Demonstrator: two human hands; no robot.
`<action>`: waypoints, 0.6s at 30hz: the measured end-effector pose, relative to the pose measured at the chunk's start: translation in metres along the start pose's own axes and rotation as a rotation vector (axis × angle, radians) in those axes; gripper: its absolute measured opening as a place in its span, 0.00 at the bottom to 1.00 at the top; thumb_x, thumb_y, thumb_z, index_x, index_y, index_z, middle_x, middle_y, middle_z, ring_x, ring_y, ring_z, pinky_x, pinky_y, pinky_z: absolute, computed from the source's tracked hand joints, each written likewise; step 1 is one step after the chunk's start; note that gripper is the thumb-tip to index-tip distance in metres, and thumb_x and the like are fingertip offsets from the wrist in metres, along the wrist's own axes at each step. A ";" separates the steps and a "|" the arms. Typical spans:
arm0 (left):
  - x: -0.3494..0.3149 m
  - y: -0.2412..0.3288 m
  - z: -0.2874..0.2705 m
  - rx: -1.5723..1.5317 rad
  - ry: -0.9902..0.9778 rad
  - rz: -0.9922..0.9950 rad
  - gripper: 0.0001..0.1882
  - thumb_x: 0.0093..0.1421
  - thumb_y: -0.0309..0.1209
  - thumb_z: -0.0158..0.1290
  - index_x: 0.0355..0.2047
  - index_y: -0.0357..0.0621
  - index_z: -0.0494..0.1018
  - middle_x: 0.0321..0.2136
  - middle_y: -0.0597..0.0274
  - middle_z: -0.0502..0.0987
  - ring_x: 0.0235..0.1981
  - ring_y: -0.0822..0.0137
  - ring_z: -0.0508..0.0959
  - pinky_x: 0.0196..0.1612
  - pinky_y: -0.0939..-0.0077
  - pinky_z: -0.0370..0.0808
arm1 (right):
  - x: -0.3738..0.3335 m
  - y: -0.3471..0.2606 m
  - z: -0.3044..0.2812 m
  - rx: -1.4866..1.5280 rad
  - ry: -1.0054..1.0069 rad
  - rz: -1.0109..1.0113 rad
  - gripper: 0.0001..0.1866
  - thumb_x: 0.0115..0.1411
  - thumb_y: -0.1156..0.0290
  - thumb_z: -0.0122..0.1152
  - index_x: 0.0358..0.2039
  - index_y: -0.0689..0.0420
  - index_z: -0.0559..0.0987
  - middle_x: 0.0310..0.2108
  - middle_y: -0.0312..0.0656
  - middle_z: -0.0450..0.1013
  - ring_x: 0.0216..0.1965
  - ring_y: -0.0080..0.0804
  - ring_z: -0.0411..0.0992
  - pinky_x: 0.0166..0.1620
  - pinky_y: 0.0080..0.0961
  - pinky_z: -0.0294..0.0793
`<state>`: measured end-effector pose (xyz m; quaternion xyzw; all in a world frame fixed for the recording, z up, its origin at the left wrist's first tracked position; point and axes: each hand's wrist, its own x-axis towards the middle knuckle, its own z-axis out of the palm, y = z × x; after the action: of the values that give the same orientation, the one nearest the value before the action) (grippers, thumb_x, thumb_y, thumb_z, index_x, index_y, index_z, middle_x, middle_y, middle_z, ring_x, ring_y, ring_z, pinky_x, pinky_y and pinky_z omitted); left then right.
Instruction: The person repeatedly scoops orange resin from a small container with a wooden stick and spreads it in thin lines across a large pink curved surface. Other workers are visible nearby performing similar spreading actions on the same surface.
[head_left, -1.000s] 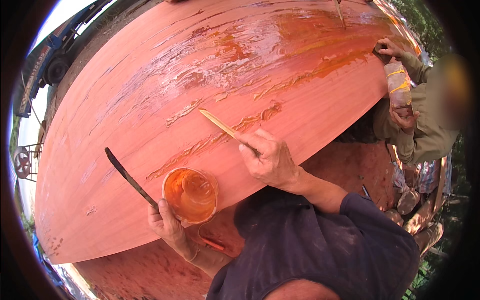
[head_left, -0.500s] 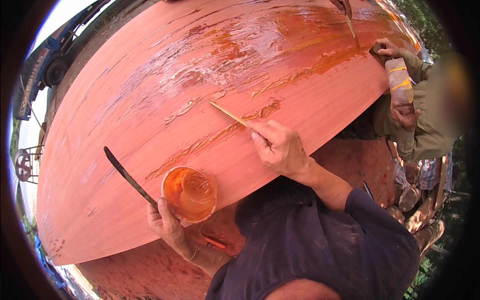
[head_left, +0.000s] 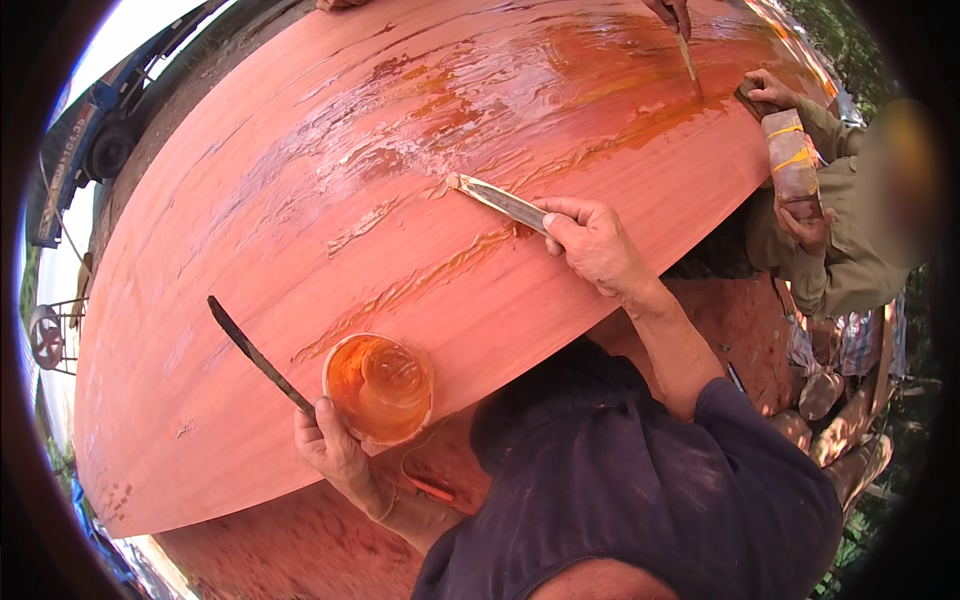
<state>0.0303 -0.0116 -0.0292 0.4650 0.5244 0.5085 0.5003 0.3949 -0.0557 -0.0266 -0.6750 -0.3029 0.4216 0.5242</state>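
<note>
My left hand (head_left: 338,455) is closed at the rim of a tub (head_left: 432,380) of glossy orange paste. A dark, slightly curved strip (head_left: 250,340) sticks up from under its thumb. Beyond the tub's far side, my right hand (head_left: 598,245) grips a flat wooden stick (head_left: 505,205), its pale paste-smeared tip on or just over the curved reddish wooden surface (head_left: 520,330). Ridges of paste (head_left: 430,275) run across that wood, between the stick and the tub. Farther back the surface is streaked with wet, shiny orange-brown patches (head_left: 620,75).
At right, a person in an olive sleeve (head_left: 835,285) holds a yellow-streaked tub (head_left: 793,150) and a dark flat piece (head_left: 752,100). Another hand (head_left: 672,12) works a stick (head_left: 688,62) at the top. Logs (head_left: 850,430) lie lower right; a blue vehicle (head_left: 105,120) stands upper left.
My right hand has moved right and turned the stick so its broad, coated face shows; the tip is now farther up the surface. My left hand and its tub have stayed put.
</note>
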 end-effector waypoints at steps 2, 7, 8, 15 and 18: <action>0.000 -0.001 0.000 0.003 0.012 0.004 0.11 0.72 0.34 0.55 0.33 0.41 0.73 0.20 0.77 0.70 0.19 0.85 0.62 0.22 0.88 0.55 | -0.001 -0.003 -0.004 -0.023 0.032 0.052 0.17 0.68 0.73 0.49 0.49 0.64 0.83 0.22 0.30 0.72 0.22 0.16 0.65 0.25 0.22 0.64; -0.001 -0.002 0.001 0.007 0.027 -0.005 0.12 0.72 0.34 0.56 0.31 0.43 0.72 0.20 0.77 0.68 0.19 0.85 0.61 0.21 0.87 0.54 | -0.022 -0.013 -0.003 -0.297 0.152 -0.213 0.15 0.67 0.75 0.54 0.50 0.64 0.82 0.24 0.33 0.73 0.22 0.17 0.66 0.25 0.22 0.65; -0.001 -0.002 0.001 0.005 0.036 -0.005 0.12 0.72 0.34 0.56 0.31 0.43 0.72 0.20 0.77 0.68 0.19 0.85 0.61 0.21 0.87 0.54 | -0.023 -0.014 -0.001 -0.349 0.188 -0.279 0.14 0.67 0.76 0.56 0.51 0.65 0.82 0.25 0.33 0.74 0.22 0.18 0.67 0.25 0.22 0.65; -0.001 -0.001 0.001 0.008 0.030 -0.008 0.12 0.72 0.34 0.56 0.31 0.43 0.72 0.20 0.77 0.68 0.19 0.84 0.61 0.21 0.87 0.54 | -0.021 -0.005 0.013 -0.924 0.310 -0.626 0.15 0.61 0.76 0.63 0.49 0.57 0.84 0.25 0.46 0.72 0.23 0.44 0.73 0.27 0.37 0.73; -0.002 0.002 0.000 -0.027 -0.012 -0.035 0.08 0.73 0.30 0.53 0.35 0.42 0.72 0.22 0.77 0.68 0.21 0.85 0.63 0.24 0.87 0.59 | -0.026 -0.002 0.026 -0.940 0.276 -0.638 0.16 0.60 0.75 0.65 0.49 0.55 0.85 0.25 0.43 0.70 0.23 0.43 0.73 0.26 0.37 0.73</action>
<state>0.0300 -0.0138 -0.0275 0.4518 0.5225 0.5040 0.5186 0.3599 -0.0656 -0.0208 -0.7591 -0.5748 -0.0286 0.3042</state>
